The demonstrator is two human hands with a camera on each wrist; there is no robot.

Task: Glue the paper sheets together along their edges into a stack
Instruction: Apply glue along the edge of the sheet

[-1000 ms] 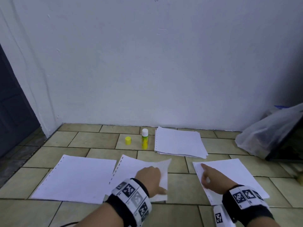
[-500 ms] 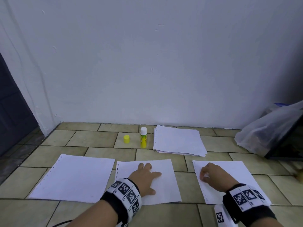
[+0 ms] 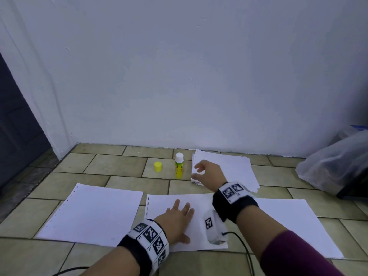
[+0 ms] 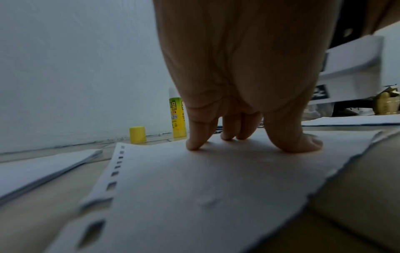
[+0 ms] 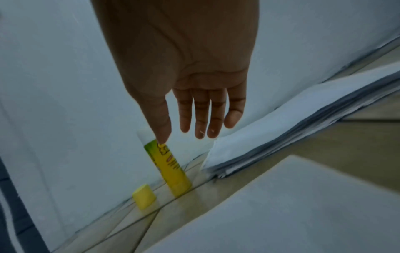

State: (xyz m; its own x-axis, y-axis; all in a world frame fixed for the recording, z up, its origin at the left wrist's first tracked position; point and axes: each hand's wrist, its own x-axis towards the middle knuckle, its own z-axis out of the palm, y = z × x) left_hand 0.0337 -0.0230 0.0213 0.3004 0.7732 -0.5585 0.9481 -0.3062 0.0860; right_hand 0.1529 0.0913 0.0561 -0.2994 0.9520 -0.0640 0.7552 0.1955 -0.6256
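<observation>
1. I see three thin white sheets flat in a row on the tiled floor (image 3: 119,162): the left sheet (image 3: 93,214), the middle sheet (image 3: 197,204) and the right sheet (image 3: 294,224). The left and middle ones have punched holes down their left edges.
2. Near the wall lies a loose pile (image 3: 235,168) of the same paper. Just left of it stands the glue stick (image 3: 179,166), a yellow cylinder with a white top, upright, and its small yellow cap (image 3: 158,166) sits apart on the floor.
3. My left wrist view shows the middle sheet's ragged right edge and the fingertips (image 4: 195,145) and thumb pressing the paper. The head view misses that.
4. My left hand (image 3: 175,220) lies flat on the middle sheet, fingers straight and spread.
5. My right hand (image 3: 207,174) hovers above the pile's left edge, fingers loosely extended and holding nothing. In the right wrist view its thumb points at the glue stick (image 5: 171,167); I cannot tell whether they touch.
6. A translucent plastic bag (image 3: 334,162) slumps at the right.
</observation>
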